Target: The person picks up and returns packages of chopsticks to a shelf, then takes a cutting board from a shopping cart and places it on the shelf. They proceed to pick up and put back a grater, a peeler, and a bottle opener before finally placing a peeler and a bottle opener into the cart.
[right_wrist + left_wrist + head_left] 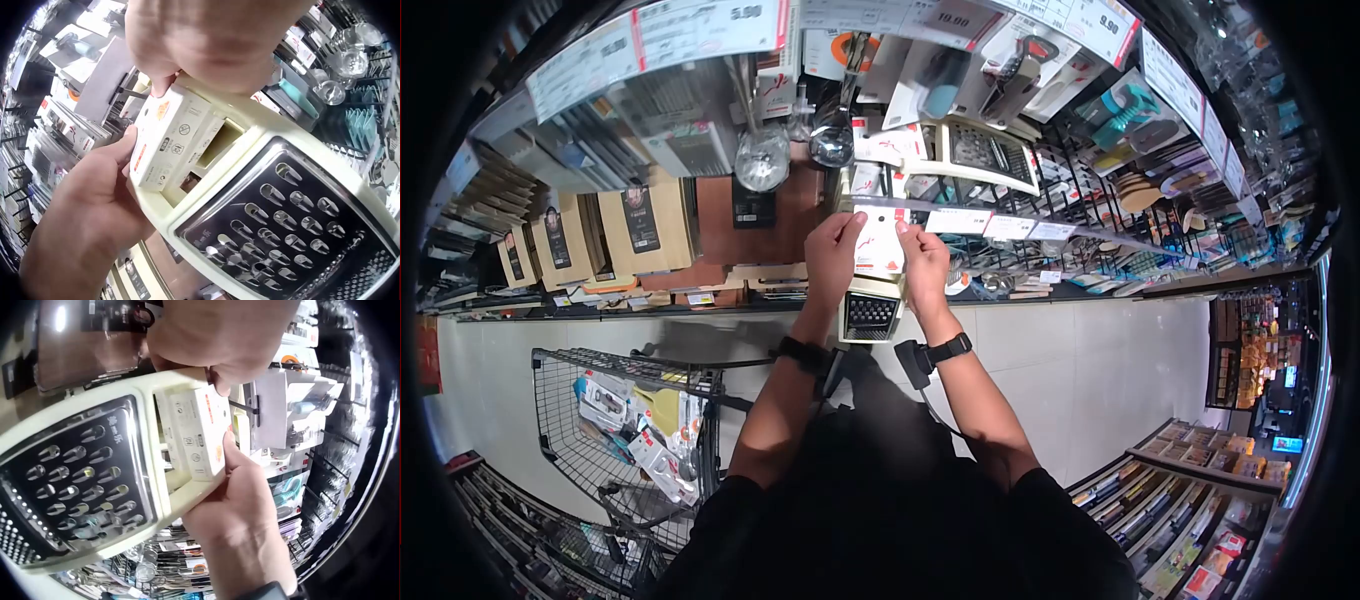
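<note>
A cream-framed grater [870, 316] with a dark metal face of raised cutting holes is held between both hands. Across its handle end sits a white cardboard sleeve [880, 243] with red and orange print. My left hand [831, 258] grips one side of the frame, thumb at the sleeve's edge. On the opposite side, my right hand [927, 268] holds the frame, its thumb also by the sleeve. Rows of coarse holes and a finer patch show on the grater face [84, 478] in the left wrist view. The right wrist view shows the sleeve's printed side [181, 134].
Another cream grater [995, 155] hangs on the rack ahead, near ladles [762, 165] and packaged utensils. Wooden cutting boards [645, 225] stand to the left. A wire shopping cart [565, 425] holding packaged goods is at lower left. Price labels [1000, 226] line the shelf edge.
</note>
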The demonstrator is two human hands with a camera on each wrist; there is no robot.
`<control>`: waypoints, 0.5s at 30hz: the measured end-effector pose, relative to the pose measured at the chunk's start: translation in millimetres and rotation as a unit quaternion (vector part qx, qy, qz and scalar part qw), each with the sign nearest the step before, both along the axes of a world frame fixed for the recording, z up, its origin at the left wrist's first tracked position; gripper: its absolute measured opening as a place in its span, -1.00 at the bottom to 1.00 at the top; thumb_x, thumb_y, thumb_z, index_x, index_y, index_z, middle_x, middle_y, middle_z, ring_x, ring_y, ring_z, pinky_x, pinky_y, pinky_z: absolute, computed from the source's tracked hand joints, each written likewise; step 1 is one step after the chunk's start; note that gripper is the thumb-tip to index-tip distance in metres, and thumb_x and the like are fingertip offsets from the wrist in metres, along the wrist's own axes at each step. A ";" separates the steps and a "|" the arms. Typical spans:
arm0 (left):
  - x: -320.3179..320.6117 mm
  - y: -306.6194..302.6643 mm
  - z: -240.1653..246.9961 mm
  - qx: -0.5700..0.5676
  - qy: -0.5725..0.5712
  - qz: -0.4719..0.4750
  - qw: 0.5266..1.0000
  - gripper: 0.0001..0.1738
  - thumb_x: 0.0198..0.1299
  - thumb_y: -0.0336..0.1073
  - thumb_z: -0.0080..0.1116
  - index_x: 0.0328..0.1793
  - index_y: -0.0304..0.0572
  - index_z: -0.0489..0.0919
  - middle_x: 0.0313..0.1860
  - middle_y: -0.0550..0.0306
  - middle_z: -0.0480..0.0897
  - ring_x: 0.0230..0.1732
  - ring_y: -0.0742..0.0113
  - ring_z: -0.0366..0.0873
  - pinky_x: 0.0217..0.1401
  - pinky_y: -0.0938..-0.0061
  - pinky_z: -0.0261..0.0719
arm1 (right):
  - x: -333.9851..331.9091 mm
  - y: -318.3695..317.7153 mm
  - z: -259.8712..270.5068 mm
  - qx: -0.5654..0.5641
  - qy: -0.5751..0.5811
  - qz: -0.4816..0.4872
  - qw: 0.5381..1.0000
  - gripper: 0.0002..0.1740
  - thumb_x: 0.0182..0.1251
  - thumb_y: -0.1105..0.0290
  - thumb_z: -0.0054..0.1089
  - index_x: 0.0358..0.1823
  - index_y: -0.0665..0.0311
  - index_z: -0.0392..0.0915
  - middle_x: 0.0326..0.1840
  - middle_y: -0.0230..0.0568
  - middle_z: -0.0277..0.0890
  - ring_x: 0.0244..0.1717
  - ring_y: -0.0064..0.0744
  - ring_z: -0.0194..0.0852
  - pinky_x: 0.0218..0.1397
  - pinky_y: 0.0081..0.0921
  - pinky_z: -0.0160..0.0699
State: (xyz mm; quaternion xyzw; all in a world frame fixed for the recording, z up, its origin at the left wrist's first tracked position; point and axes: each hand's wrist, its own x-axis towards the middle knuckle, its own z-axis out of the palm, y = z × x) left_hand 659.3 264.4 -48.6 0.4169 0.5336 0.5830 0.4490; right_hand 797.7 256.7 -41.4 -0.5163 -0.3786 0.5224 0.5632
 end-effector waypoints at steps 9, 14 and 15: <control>3.4 29.6 14.0 -0.061 -0.111 -0.030 0.992 -0.78 0.35 -0.29 0.20 -0.13 -0.36 0.64 -0.41 0.27 0.65 -0.36 0.65 0.49 -0.33 0.66 0.44 | 11.5 38.5 -23.7 0.085 -0.140 -0.013 0.986 -0.85 0.36 0.47 0.17 -0.10 0.35 0.61 -0.25 -0.23 0.59 -0.15 -0.46 0.50 -0.02 -0.47 0.45; 2.8 46.8 12.2 -0.039 -0.046 -0.005 0.998 -0.75 0.33 -0.25 0.23 -0.14 -0.36 0.65 -0.45 0.29 0.62 -0.42 0.63 0.50 -0.41 0.60 0.48 | 5.5 59.5 -30.4 0.109 -0.093 -0.002 0.990 -0.81 0.44 0.34 0.17 -0.18 0.34 0.62 -0.37 -0.27 0.57 -0.33 -0.51 0.47 -0.20 -0.50 0.47; 3.3 46.7 15.5 -0.048 -0.051 -0.013 0.997 -0.74 0.32 -0.23 0.24 -0.14 -0.35 0.65 -0.46 0.29 0.61 -0.42 0.62 0.50 -0.41 0.57 0.49 | 6.1 66.9 -30.7 0.108 -0.111 0.007 0.988 -0.69 0.46 0.21 0.18 -0.24 0.37 0.61 -0.45 -0.33 0.52 -0.40 -0.57 0.38 -0.27 -0.53 0.41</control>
